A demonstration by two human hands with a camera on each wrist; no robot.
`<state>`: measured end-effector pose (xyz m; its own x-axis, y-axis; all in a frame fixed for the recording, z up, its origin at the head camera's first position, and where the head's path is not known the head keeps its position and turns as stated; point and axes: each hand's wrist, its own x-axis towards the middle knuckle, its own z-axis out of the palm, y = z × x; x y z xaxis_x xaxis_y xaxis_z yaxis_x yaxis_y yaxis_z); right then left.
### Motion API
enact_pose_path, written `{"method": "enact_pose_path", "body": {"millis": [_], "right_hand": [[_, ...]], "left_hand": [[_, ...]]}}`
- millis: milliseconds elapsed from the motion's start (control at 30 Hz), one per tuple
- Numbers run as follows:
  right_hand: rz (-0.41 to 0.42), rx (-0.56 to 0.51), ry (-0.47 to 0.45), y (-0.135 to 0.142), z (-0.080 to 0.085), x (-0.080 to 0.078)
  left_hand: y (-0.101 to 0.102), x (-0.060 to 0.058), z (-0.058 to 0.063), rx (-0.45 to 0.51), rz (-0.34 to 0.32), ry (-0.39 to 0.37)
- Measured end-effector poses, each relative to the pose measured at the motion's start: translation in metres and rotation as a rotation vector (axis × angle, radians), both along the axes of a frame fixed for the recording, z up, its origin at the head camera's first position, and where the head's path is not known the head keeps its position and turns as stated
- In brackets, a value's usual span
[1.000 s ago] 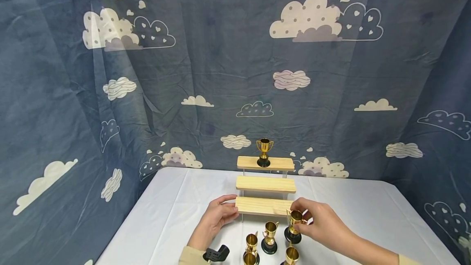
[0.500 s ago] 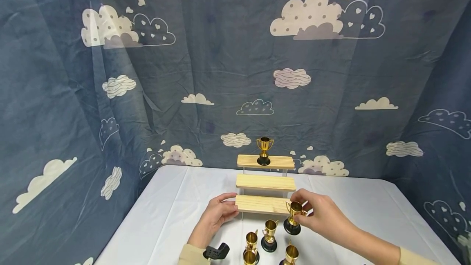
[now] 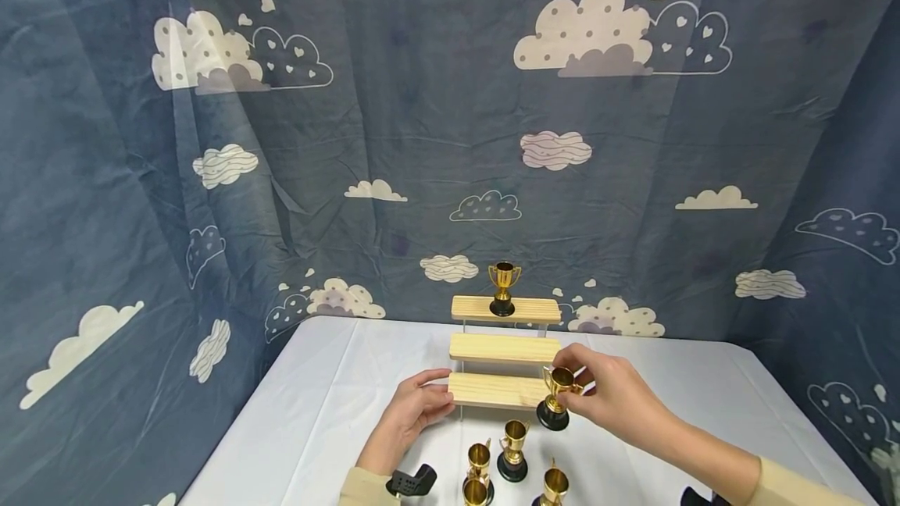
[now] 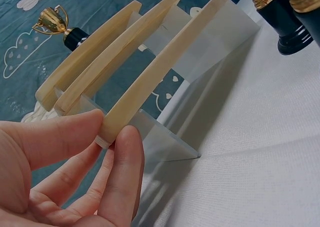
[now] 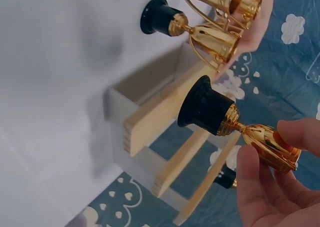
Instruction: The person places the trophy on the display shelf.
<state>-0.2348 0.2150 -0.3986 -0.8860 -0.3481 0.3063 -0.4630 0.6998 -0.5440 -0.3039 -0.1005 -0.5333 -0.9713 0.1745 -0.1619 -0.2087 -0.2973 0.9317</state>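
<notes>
A three-tier display stand with pale wooden shelves [image 3: 495,390] and clear side panels stands on the white table. My left hand [image 3: 416,408] pinches the left end of its lowest shelf [image 4: 150,82] between thumb and fingers. By its golden cup, a small trophy with a black base [image 5: 207,107] is held in my right hand [image 3: 619,397], off the table and in front of the right end of that shelf. Another trophy [image 3: 502,287] stands upright on the top shelf. The middle shelf [image 3: 502,347] bears nothing.
Several more gold trophies, such as one [image 3: 514,450] before the stand, are on the white tablecloth [image 3: 337,381] near the front. A dark blue curtain [image 3: 422,131] with cloud prints encloses the back and sides.
My right hand has lifted the trophy up from near the table and moved it a little forward toward the lowest shelf. The left hand has kept its hold on the shelf end.
</notes>
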Motion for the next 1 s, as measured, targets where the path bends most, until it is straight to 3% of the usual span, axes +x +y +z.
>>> {"method": "enact_pose_path", "body": {"millis": [200, 600, 1000], "right_hand": [[0.028, -0.012, 0.049, -0.003, 0.005, -0.007], [-0.013, -0.017, 0.033, -0.015, 0.013, -0.025], [0.015, -0.055, 0.046, -0.025, 0.02, -0.046]], "left_hand": [[0.0, 0.0, 0.0, -0.017, 0.009, -0.012], [-0.002, 0.0, 0.0, -0.022, 0.002, -0.012], [0.0, -0.001, 0.0, -0.017, 0.006, -0.012]]}}
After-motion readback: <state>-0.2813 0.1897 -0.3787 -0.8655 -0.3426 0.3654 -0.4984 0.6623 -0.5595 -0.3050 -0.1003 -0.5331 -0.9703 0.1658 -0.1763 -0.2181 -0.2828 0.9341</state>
